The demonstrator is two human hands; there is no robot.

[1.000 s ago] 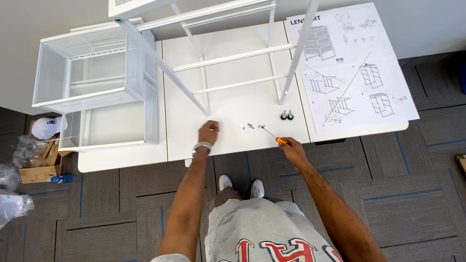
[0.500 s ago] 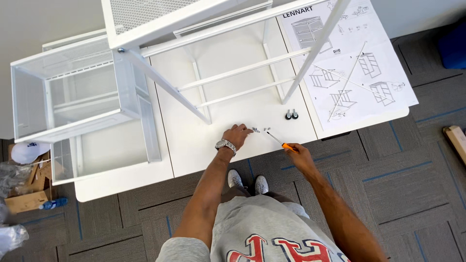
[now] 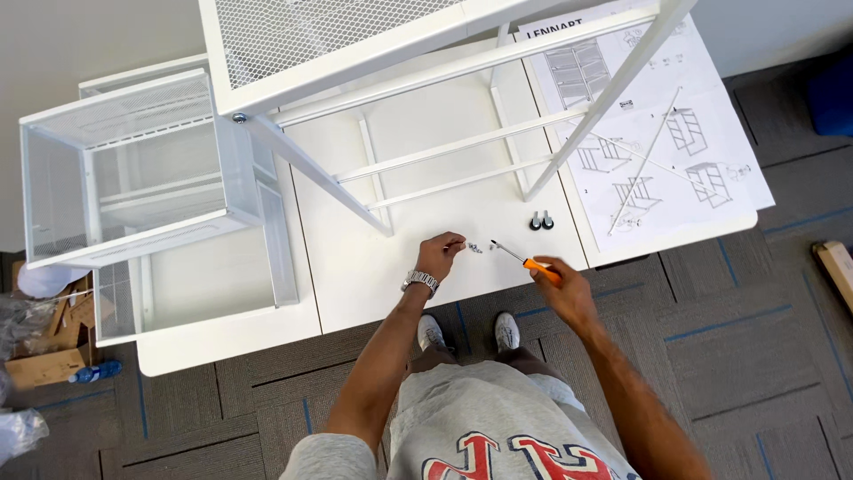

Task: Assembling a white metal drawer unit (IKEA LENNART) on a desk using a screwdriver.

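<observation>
Grey carpet, white worktop [image 3: 373, 276], small screws [image 3: 475, 248].
Left hand [image 3: 440, 255] pinches tiny, hard, slippery screws; right hand [image 3: 562, 289] grips a light screwdriver [image 3: 524, 260] by its orange handle.

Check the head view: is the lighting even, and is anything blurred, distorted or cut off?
Head view: bright, even light with only soft shadows under the white frame; no harsh glare on the table. Left hand, right hand and orange-handled screwdriver look sharp; the small hardware is too tiny to identify. Wide-angle lens slants straight edges; the mesh panel is cropped at top.
</observation>
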